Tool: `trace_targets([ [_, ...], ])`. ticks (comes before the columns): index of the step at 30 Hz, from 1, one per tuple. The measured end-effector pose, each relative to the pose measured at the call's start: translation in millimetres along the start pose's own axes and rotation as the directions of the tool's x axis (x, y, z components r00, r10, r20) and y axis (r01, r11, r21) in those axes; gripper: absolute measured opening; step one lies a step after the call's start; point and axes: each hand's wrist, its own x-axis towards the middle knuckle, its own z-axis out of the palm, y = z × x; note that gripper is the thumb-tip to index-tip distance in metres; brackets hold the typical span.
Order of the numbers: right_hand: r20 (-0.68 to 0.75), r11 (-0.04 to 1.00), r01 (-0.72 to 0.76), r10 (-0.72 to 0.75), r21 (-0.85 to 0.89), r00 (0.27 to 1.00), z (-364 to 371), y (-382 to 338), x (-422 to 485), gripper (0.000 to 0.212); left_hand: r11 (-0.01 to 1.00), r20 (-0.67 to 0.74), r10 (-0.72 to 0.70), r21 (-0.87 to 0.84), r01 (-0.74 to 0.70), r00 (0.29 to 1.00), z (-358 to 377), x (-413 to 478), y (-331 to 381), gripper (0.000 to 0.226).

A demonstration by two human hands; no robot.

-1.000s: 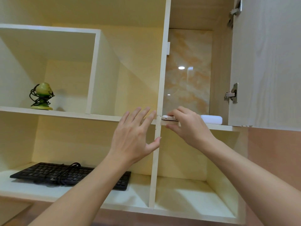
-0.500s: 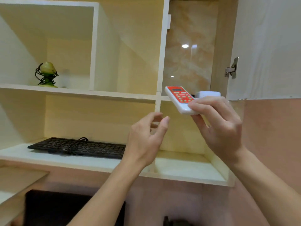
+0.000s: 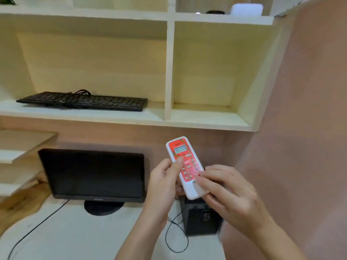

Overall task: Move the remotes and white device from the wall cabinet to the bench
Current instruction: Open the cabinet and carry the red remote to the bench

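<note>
A: Red-faced and white-cased, the remote (image 3: 185,167) sits between both hands above the tabletop (image 3: 78,235). The left hand (image 3: 165,184) has its grip closed on the remote's left edge, thumb on the buttons; the right hand (image 3: 227,192) pinches the lower end.

B: So what could go wrong?

A: Probably the handover. If the right grip lets go before the left one is firm, the remote could drop onto the speaker (image 3: 201,216) right below, or catch the cable (image 3: 176,239).

B: And the rest of the task?

A: The white device (image 3: 246,9) is up on the cabinet shelf (image 3: 223,18), with a dark thing (image 3: 215,12) beside it, too blurred to name. Reaching up with one hand occupied risks knocking either off the edge.

B: The monitor (image 3: 92,175)?

A: It crowds the tabletop, so free space looks tight.
</note>
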Motion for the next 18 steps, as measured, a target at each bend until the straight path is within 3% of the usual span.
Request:
trace_targets([
  [3,0.094,0.961,-0.204,0.189,0.187,0.977,7,-14,-33,0.046,0.996,-0.068,-0.078,0.046,0.081,0.995,-14,-16,-35,0.024],
  [5,0.191,0.845,-0.409,0.363,0.344,0.912,14,-29,-49,0.056,0.991,-0.116,-0.119,0.048,0.126,0.986,-24,-24,-54,0.022],
  [6,0.265,0.729,-0.531,0.46,0.432,0.847,21,-38,-58,0.056,0.987,-0.14,-0.146,0.046,0.153,0.979,-29,-29,-63,0.02],
  [9,0.504,0.234,-0.795,0.666,0.559,0.55,49,-63,-77,0.044,0.969,-0.198,-0.229,0.05,0.243,0.953,-46,-44,-88,0.019],
  [11,0.591,0.063,-0.849,0.691,0.525,0.417,70,-80,-85,0.031,0.957,-0.241,-0.265,0.055,0.285,0.934,-62,-54,-104,0.022],
  [13,0.65,-0.032,-0.874,0.682,0.484,0.335,89,-101,-89,0.021,0.946,-0.293,-0.288,0.057,0.318,0.912,-79,-66,-116,0.024],
  [18,0.768,-0.152,-0.905,0.595,0.396,0.236,120,-153,-95,0.012,0.942,-0.372,-0.317,-0.016,0.336,0.872,-120,-99,-140,0.023],
])
